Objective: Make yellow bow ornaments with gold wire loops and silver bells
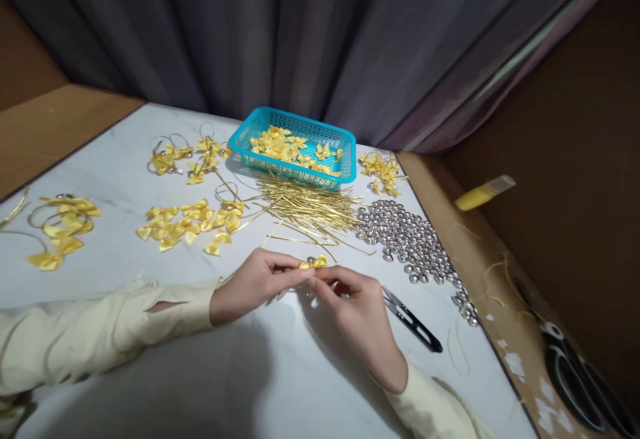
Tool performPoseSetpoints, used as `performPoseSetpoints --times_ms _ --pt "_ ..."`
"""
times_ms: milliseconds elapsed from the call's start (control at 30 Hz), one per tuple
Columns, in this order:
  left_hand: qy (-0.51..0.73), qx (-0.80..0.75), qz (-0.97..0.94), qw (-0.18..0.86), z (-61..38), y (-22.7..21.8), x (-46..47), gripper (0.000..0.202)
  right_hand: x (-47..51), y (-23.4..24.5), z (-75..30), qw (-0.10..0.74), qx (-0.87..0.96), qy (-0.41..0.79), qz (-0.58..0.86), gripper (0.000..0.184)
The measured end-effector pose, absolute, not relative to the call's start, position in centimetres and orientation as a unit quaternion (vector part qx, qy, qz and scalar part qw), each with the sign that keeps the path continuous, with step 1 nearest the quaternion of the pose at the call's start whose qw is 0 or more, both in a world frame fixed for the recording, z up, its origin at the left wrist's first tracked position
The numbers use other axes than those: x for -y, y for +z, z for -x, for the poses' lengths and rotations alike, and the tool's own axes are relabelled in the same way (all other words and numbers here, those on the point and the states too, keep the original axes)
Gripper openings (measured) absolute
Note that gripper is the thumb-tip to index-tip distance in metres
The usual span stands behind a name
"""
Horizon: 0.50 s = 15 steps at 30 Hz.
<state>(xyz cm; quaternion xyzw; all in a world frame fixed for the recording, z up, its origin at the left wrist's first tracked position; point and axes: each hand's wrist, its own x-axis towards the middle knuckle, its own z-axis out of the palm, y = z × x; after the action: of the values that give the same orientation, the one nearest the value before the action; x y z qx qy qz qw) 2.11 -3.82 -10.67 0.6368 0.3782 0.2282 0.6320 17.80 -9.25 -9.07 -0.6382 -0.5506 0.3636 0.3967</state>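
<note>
A small yellow ribbon bow point(320, 262) is pinched between the fingertips of both hands, just above the white tabletop. My left hand point(257, 282) grips its left side with closed fingers, and a thin gold cord point(227, 280) shows by that wrist. On the right side of the bow, my right hand point(357, 309) has thumb and forefinger pressed together. Something shiny hangs under the fingertips, too small to make out. Black thread snips point(415, 322) lie to the right of my right hand. Beyond the hands spreads a pile of gold cords point(310, 205).
A blue basket point(350, 159) of yellow bows stands at the back. Silver bells or beads point(405, 235) lie to the right. Loose bows point(173, 225) and looped bows point(65, 225) sit on the left. Scissors point(575, 379) and a yellow tube point(483, 193) are at the right edge.
</note>
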Motion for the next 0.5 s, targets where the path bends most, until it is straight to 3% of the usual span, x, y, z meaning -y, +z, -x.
performPoseSetpoints --times_ms 267,500 --pt "0.24 -0.391 -0.626 0.631 -2.27 -10.55 3.71 0.043 8.98 -9.56 -18.1 0.4 0.576 0.357 0.617 0.011" --pt "0.234 -0.39 -0.612 0.647 -2.4 -10.86 3.81 0.032 9.03 -9.57 -18.11 0.392 0.562 0.378 0.623 0.011"
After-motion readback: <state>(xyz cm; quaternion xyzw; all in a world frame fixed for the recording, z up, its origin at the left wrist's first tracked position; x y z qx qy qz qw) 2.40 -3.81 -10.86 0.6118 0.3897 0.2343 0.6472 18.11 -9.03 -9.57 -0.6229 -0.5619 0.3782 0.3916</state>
